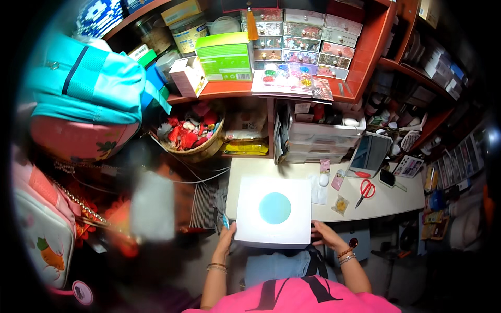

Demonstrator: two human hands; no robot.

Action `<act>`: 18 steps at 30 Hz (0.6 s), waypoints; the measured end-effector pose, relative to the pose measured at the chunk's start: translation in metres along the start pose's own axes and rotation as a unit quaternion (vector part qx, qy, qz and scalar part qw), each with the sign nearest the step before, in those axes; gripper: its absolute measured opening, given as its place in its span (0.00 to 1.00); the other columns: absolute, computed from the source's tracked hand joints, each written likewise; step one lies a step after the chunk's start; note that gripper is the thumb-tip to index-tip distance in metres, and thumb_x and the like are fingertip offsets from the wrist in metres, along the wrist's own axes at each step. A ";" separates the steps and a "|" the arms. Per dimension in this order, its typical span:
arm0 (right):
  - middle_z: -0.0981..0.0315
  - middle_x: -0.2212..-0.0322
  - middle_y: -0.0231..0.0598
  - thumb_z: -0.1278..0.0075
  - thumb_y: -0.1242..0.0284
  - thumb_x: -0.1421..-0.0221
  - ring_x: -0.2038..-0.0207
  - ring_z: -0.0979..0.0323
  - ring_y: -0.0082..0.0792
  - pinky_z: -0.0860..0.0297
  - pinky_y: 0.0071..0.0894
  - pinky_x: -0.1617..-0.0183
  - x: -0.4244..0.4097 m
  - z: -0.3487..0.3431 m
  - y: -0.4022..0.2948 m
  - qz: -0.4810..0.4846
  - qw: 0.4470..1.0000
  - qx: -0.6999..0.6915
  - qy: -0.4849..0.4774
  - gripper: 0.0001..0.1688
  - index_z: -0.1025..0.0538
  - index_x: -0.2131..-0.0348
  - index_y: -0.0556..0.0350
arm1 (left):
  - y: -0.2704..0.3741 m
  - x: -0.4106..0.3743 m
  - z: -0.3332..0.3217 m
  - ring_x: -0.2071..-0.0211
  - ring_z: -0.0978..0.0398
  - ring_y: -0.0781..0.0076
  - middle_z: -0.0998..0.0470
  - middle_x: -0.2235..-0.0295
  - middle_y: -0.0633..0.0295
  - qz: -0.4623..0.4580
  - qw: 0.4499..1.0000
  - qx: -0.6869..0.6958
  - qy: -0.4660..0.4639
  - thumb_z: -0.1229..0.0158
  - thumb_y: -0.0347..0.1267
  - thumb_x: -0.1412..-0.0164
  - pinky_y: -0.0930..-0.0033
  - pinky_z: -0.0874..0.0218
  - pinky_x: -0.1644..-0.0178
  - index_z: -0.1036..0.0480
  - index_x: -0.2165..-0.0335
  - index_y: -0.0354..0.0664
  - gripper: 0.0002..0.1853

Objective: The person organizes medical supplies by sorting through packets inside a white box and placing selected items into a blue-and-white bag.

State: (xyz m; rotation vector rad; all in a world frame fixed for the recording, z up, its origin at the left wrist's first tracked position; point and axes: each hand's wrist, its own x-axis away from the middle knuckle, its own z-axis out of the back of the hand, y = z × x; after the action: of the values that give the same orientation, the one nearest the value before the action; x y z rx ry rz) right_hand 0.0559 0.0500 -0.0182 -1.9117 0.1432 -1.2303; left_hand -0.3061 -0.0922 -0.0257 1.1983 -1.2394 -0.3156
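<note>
A white box (254,223) with a round pale blue patch (275,208) on top lies at the front edge of the white table, partly over my lap. My left hand (226,238) is against the box's left side, with a small blue item (226,221) by its fingertips; whether the fingers grip either is unclear. At the box's right side is my right hand (327,235), fingers apart, close to its edge. Right of the box are a white oval object (323,180) on a white sheet (319,194), a small bag of yellow pieces (340,205) and red-handled scissors (367,189).
A tablet (368,155) leans at the back of the table (407,195), near a dark-faced device (387,177). White plastic drawers (325,143) stand behind. Leftward are a basket (211,146) of colourful items, thin cables and a turquoise and pink backpack (90,90).
</note>
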 end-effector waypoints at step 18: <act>0.41 0.45 0.48 0.49 0.61 0.44 0.44 0.43 0.34 0.47 0.29 0.39 -0.062 -0.103 -0.007 0.240 0.969 -0.009 0.060 0.41 0.46 0.41 0.66 | -0.003 -0.055 0.076 0.60 0.29 0.66 0.28 0.57 0.59 0.059 0.984 0.010 0.167 0.43 0.42 0.44 0.62 0.35 0.59 0.35 0.52 0.37 0.26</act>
State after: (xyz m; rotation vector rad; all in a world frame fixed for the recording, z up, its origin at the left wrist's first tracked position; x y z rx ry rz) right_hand -0.0596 0.0252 -0.0392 -1.6809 0.6436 -1.0094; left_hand -0.3895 -0.0919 -0.0694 1.1368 -1.0164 -0.0126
